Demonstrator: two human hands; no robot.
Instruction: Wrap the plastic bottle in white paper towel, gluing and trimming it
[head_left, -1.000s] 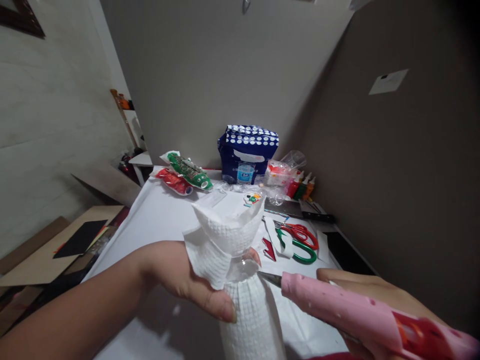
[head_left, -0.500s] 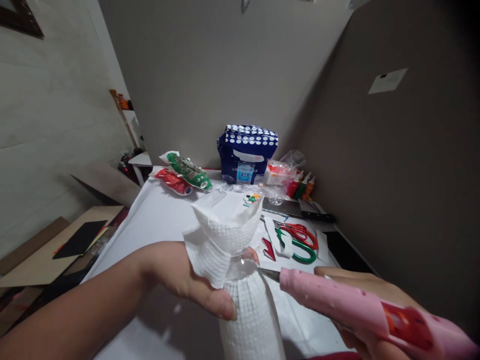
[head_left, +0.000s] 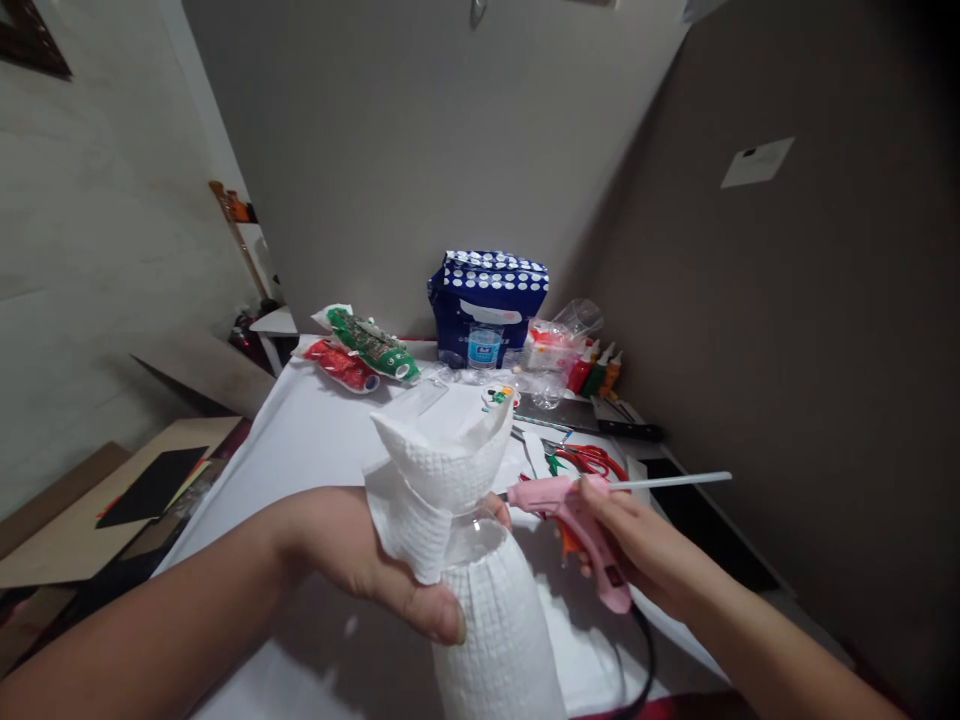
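My left hand (head_left: 409, 575) is closed around a clear plastic bottle (head_left: 474, 535) wrapped in white textured paper (head_left: 502, 630). Its thumb lies across the front, and some fingertips show behind the bottle's narrow bare part. Above that part the wrapping flares into a loose, pointed collar. My right hand (head_left: 619, 520) grips a pink hot glue gun (head_left: 551, 495), a white glue stick (head_left: 675, 482) jutting from its back. The gun's nozzle points left, at the far side of the bottle's bare part; its tip is hidden, so contact cannot be told.
Red-handled scissors (head_left: 596, 460) and a knife (head_left: 630, 430) lie beyond my right hand. Farther back are a blue bag (head_left: 487, 310), several paint bottles (head_left: 596, 370), and green (head_left: 371, 340) and red (head_left: 341, 365) fish-shaped crafts. A black cord (head_left: 645, 660) hangs from the glue gun.
My right hand has carried the glue gun away from me to the bottle's far side and turned it, so its handle and glue stick now show. My left hand keeps holding the bottle.
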